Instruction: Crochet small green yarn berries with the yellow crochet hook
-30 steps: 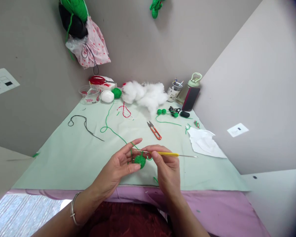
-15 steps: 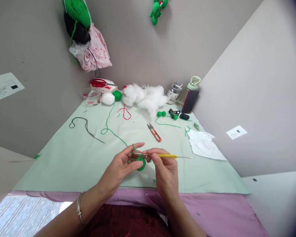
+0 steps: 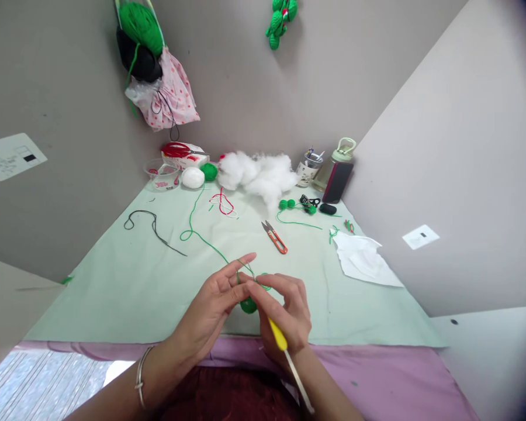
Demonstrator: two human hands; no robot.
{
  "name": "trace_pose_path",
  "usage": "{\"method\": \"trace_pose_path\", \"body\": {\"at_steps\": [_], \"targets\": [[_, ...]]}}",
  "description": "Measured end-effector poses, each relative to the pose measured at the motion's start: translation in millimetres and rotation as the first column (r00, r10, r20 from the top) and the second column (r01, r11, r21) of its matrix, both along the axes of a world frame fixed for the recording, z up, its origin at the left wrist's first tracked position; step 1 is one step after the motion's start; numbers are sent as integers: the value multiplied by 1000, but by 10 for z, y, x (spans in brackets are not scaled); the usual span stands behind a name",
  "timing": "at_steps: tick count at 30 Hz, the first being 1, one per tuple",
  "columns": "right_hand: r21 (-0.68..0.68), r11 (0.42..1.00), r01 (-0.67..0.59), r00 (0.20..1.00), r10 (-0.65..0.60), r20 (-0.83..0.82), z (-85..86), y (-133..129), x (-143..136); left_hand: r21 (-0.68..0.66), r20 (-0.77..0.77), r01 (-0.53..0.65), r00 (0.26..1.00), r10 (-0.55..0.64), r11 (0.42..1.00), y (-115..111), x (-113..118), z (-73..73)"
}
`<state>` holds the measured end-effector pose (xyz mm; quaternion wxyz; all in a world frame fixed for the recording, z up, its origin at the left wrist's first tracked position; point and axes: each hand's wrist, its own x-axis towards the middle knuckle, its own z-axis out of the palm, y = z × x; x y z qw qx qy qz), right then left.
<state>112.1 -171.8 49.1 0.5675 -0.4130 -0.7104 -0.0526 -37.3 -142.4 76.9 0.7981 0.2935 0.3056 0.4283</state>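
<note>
Over the near part of the surface [image 3: 135, 292], the fingers of the left hand [image 3: 214, 301] pinch the green crocheted ball [image 3: 248, 306] — probably light and squashy, best held near its top — while the right hand [image 3: 291, 313] grips the yellow-handled hook [image 3: 279, 337].

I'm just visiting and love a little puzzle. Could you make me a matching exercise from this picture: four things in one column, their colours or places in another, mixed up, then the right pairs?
Things:
1. Crochet hook
2. Snips
3. Bracelet
4. Fluffy stuffing

Colours and places:
A. Silver-coloured, around the left wrist
B. White, heaped at the back of the cloth
C. Yellow-handled, in the grip of the right hand
D. Orange-handled, lying beyond the hands

Right pairs:
1-C
2-D
3-A
4-B
</note>
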Motion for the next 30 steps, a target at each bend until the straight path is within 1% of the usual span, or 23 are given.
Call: {"method": "trace_pose_path", "body": {"at_steps": [2,3,5,7,8,9,11,12,13,14,15,16,17,19,20,22,24,26,28,30], "targets": [[-110,990,-90,983,71,-169,42,-4,26,-60,54,45,998,-42,997,34,-41,22],[-163,974,-154,957,106,-271,78,-2,44,-66,62,45,997,-41,997,51,-60,35],[-235,933,-272,874,137,-466,152,12,76,-38,32,8,999,-7,999,68,-79,56],[-261,904,-338,803,133,-581,200,33,85,35,-37,-44,998,46,998,53,-63,57],[-272,897,-348,801,134,-583,209,43,76,83,-74,-76,994,83,994,37,-43,48],[-279,901,-331,829,137,-542,207,51,61,127,-102,-106,988,119,986,17,-18,33],[-226,948,-225,929,139,-343,181,56,25,168,-119,-132,981,153,977,-14,25,-8],[-173,972,-162,966,121,-228,164,53,13,150,-108,-118,985,135,982,-19,38,-28],[-121,986,-117,985,99,-143,150,48,10,111,-86,-89,991,99,990,-14,40,-44],[-91,991,-97,990,86,-114,141,41,16,61,-60,-51,997,54,997,-1,34,-54],[-94,991,-100,985,85,-147,139,35,30,13,-34,-13,999,14,1000,18,20,-56],[-128,984,-122,969,91,-230,144,31,50,-15,-20,-3,1000,3,1000,40,2,-52],[-172,972,-159,936,94,-339,155,31,70,-22,-17,-9,1000,8,1000,60,-16,-43],[-225,938,-263,841,109,-530,189,41,96,27,-44,-54,998,55,998,85,-40,-20],[-235,919,-316,800,125,-586,207,52,96,61,-61,-66,996,70,996,87,-43,-10],[-244,883,-402,766,178,-617,237,78,70,114,-89,-63,993,73,992,71,-32,-1],[-260,863,-434,779,214,-589,250,97,26,137,-107,-54,992,69,989,48,-10,-8],[-269,873,-407,818,218,-533,239,98,-9,140,-114,-69,990,86,988,31,11,-27],[-259,911,-322,892,200,-405,207,79,-20,129,-105,-102,988,115,986,29,26,-49],[-191,962,-197,971,164,-174,167,50,-6,95,-73,-124,989,131,988,41,30,-67]]}}
